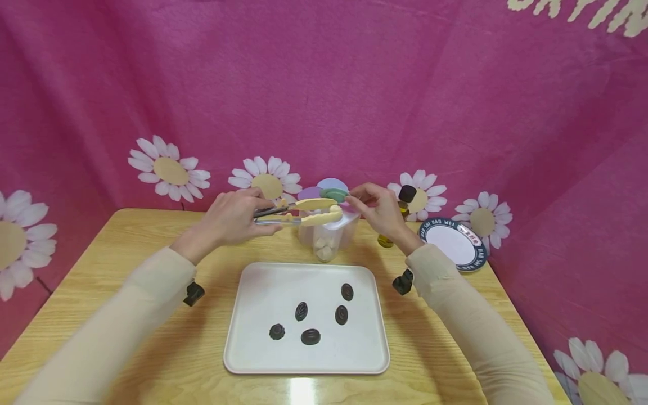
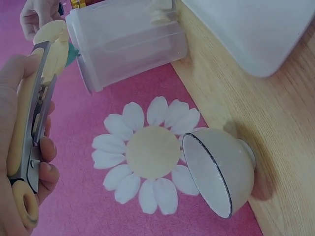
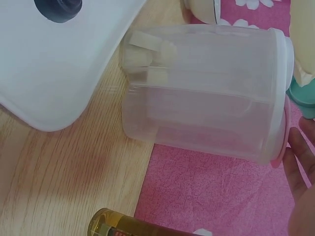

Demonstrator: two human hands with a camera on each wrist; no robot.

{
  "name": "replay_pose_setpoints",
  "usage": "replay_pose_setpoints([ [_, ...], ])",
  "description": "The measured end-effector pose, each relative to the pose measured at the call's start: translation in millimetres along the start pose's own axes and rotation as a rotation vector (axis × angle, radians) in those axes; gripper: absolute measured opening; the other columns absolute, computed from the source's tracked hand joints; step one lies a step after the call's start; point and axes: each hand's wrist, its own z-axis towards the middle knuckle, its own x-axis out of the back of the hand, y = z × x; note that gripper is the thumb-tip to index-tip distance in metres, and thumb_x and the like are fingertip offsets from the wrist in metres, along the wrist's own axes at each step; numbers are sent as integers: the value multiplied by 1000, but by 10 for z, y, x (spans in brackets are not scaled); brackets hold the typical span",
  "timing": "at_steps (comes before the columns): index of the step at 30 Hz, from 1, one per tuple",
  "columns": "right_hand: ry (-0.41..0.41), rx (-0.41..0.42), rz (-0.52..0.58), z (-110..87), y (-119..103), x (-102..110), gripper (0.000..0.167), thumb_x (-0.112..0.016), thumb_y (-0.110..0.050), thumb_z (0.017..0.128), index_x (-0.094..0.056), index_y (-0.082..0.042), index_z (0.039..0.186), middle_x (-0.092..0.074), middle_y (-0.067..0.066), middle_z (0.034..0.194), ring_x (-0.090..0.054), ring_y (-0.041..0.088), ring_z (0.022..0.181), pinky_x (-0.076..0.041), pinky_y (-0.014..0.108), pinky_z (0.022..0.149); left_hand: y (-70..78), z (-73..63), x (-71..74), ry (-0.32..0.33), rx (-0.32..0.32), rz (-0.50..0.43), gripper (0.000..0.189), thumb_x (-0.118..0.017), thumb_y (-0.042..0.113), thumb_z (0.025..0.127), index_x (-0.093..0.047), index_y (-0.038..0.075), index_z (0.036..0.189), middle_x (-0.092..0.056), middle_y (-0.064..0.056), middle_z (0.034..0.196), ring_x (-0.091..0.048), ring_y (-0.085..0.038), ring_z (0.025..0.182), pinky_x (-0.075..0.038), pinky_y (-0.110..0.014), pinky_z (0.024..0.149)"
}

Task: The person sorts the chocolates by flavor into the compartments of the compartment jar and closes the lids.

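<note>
Left hand (image 1: pixel 230 219) grips the tongs (image 1: pixel 315 204), tips pointing right above the upright canister (image 3: pixel 211 120); right hand (image 1: pixel 378 209), nearer it, pinches the green lid (image 1: pixel 333 194).

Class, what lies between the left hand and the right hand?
In the head view: tongs, gripped by the left hand, and lids of the clear container, one green.

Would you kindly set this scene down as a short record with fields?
Left hand: grips tongs, tips apart
Right hand: holds the green lid by its edge
Container: pale pieces inside
Tray: five dark pieces
Bowl: left of the container
Bottle: right of the container
Plate: back right of the table
</note>
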Motion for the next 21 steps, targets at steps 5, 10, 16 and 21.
replay_pose_setpoints([
  [5,-6,-2,5,3,1,6,16,-79,-13,95,-77,-2,106,-79,16,93,-71,22,80,-54,15,73,8,6,-26,1,-2,-6,57,-82,48,87,-78,6,125,-73,-13,106,-58,-20,75,-40,-26,56],
  [10,-9,-9,9,-3,8,10,16,-79,-14,95,-77,-3,106,-79,15,94,-72,23,81,-54,15,73,-13,-30,-40,7,3,-1,56,-82,49,87,-78,6,123,-73,-13,106,-57,-19,73,-39,-26,55],
  [16,-13,-9,11,-8,0,13,16,-78,-14,96,-77,-2,107,-80,15,95,-72,25,82,-54,15,73,-51,-157,-23,15,35,-17,56,-83,47,86,-77,7,124,-70,-12,103,-56,-19,70,-39,-27,54],
  [21,-13,-10,15,-6,-2,13,16,-78,-14,95,-77,-2,107,-80,15,95,-73,25,82,-54,15,73,-86,-344,-14,19,61,-66,51,-84,40,88,-76,6,125,-69,-13,107,-58,-20,75,-46,-31,61],
])
